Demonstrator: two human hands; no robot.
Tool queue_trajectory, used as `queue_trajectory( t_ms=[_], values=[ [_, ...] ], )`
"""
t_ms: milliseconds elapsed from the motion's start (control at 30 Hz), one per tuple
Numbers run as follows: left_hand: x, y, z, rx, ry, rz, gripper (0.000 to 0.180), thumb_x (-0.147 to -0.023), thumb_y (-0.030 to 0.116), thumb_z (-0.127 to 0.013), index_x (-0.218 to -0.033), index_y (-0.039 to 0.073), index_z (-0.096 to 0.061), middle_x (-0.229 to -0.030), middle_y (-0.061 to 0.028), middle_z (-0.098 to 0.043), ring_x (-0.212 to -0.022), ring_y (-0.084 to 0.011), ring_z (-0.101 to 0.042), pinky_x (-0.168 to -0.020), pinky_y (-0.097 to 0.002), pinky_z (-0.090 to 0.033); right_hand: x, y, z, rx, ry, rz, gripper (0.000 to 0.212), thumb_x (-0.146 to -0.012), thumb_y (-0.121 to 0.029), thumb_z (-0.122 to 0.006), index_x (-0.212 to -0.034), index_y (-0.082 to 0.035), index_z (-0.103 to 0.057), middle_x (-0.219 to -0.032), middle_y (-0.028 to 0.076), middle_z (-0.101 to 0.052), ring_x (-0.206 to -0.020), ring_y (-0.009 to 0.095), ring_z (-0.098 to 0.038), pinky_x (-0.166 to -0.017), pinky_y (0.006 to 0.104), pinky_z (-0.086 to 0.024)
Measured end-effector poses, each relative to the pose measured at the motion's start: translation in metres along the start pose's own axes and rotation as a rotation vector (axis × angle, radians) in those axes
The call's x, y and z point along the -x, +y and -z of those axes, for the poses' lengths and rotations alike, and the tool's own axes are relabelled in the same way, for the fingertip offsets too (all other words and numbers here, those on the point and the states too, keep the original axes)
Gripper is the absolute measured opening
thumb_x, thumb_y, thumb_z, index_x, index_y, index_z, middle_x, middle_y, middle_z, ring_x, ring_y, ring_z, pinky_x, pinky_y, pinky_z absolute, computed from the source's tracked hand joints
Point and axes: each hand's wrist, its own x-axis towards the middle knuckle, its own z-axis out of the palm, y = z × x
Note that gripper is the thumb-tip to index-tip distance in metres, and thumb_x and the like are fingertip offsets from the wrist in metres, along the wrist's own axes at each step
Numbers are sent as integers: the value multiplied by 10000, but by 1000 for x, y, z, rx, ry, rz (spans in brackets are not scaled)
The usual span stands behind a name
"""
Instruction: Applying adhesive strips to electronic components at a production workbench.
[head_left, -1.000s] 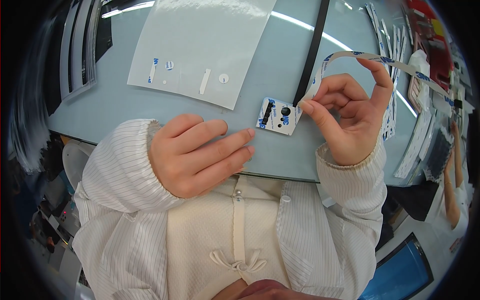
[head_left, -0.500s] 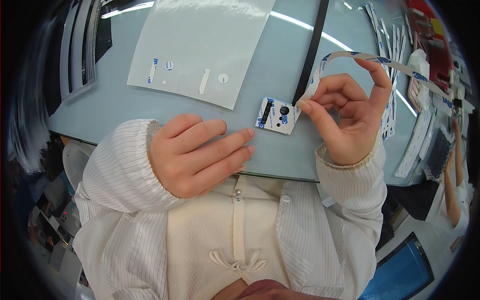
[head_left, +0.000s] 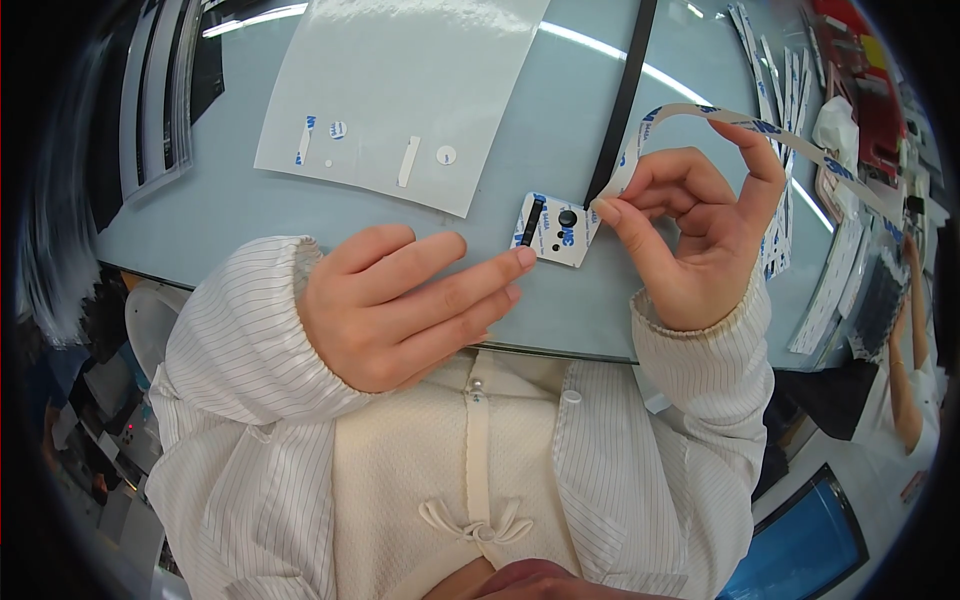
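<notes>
A small square adhesive pad (head_left: 568,246), white with blue print and with a dark slot and round holes, lies flat on the table near its front edge. My left hand (head_left: 385,310) has its fingers stretched out, one fingertip touching the pad's near left corner or just over it. Between thumb and fingers, my right hand (head_left: 700,240) pinches the end of a long white backing strip (head_left: 690,110) printed in blue, by the pad's far right corner. That strip arcs up and away to the right. A straight black strip (head_left: 626,90) runs from there toward the far edge.
A pale sheet (head_left: 400,80) with several small white cut-out pieces lies behind my left hand. More white strips (head_left: 790,180) are piled at the right. Dark strips (head_left: 155,90) lie at the far left. Another person's arm (head_left: 905,370) shows at the right rim.
My left hand has shifted slightly right, its fingertip now at the pad's corner. The loose backing strip has swung a little at its right part. My right hand stays in place.
</notes>
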Motion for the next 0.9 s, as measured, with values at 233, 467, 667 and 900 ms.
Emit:
queue_trajectory(
  t_ms=[233, 467, 667, 900],
  values=[
    [0, 0, -1, -2, -41, 17, 368, -739, 208, -696, -1091, 99, -716, -1228, -26, -695, -933, -197, -569, -777, -305, -424, 1, 1, -2, 19, 1, 16, 862, -774, 113, -729, -1428, -75, -202, -932, 123, -652, -830, 164, -682, -778, 264, -579],
    [-2, 0, -1, 2, -52, 19, 355, -764, 232, -694, -1089, 92, -717, -1232, -28, -693, -939, -199, -560, -786, -303, -415, 0, -1, -3, 49, 15, 67, 779, -781, 143, -705, -1372, -42, -232, -905, 131, -647, -806, 171, -688, -736, 261, -576],
    [-3, 0, -1, -5, -53, 7, 380, -748, 242, -698, -1095, 88, -714, -1237, -34, -690, -935, -201, -555, -790, -302, -410, 1, 1, -3, 91, 20, 107, 820, -771, 138, -724, -1391, -47, -221, -919, 137, -647, -822, 182, -688, -733, 266, -590],
    [-6, 2, 2, 20, -83, 13, 418, -768, 258, -684, -1144, 77, -693, -1287, -55, -662, -1058, -222, -588, -832, -317, -423, 2, -5, -3, 138, 17, 128, 835, -760, 140, -733, -1393, -69, -229, -908, 139, -648, -828, 188, -686, -733, 268, -600]
  ],
)
